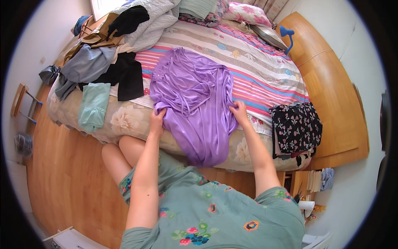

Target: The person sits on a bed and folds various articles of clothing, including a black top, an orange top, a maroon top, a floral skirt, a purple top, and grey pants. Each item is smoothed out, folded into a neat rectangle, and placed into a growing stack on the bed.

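Note:
A purple satin nightgown (pixel 199 124) with thin straps and lace trim lies spread on the bed (pixel 127 119), its lower end draping over the near edge. My left hand (pixel 158 122) pinches its left side between thumb and fingers. On the opposite side my right hand (pixel 240 112) grips the fabric's edge. The cloth between the hands is loosely wrinkled, with a strap and neckline folded over its middle. To the left of my left hand lies a folded mint-green garment (pixel 94 106). A folded black floral garment (pixel 297 127) tops a stack to the right of my right hand.
Black clothing (pixel 129 76), a grey-blue garment (pixel 88 63) and a brown garment (pixel 101 37) pile up at the bed's left. Pillows (pixel 247 14) lie at the far end. A blue lamp (pixel 286 35) is attached by the wooden headboard (pixel 335 93). A small stool (pixel 19 99) stands left.

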Tool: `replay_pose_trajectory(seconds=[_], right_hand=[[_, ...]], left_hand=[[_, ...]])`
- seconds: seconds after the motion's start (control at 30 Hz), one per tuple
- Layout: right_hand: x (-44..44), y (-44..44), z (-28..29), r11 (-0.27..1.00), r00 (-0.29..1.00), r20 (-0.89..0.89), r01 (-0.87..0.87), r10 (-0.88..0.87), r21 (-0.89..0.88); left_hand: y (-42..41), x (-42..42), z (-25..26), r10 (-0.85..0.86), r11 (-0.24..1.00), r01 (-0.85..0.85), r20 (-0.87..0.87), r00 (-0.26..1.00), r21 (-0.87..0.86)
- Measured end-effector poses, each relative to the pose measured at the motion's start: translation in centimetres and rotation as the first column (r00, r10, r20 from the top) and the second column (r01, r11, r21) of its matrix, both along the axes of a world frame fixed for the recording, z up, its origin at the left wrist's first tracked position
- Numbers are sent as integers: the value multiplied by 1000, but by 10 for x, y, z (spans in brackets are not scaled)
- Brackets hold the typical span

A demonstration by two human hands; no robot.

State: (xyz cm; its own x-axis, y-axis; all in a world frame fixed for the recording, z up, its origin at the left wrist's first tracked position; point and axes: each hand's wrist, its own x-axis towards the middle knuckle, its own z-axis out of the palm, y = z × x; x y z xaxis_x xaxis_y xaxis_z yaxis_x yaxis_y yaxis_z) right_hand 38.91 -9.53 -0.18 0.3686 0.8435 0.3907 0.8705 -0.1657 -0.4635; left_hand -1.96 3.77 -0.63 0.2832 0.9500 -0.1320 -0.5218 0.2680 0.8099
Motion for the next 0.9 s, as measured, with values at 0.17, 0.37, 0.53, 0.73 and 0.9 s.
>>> replay_pose_trajectory(seconds=[0.17,0.37,0.53,0.73,0.9], right_hand=[[-23,-123,52,928,482,-872,356,-84,107],[28,-261,58,748,705,-252,615,-664,-250],[-59,-175,91,917,906,157,398,-393,4],[-145,-34,108,880,910,-3,-402,415,-254],[-128,70,108,612,759,279,-191,588,-768]], left_hand=[[-12,-16,12,-75,997,79,-156,985,17],[-37,-32,41,-116,990,107,-101,988,-89],[-64,-36,43,-28,984,17,-63,998,-177],[-74,-60,42,90,985,-98,-60,994,-144],[-77,-94,76,151,970,-171,-121,981,-175]])
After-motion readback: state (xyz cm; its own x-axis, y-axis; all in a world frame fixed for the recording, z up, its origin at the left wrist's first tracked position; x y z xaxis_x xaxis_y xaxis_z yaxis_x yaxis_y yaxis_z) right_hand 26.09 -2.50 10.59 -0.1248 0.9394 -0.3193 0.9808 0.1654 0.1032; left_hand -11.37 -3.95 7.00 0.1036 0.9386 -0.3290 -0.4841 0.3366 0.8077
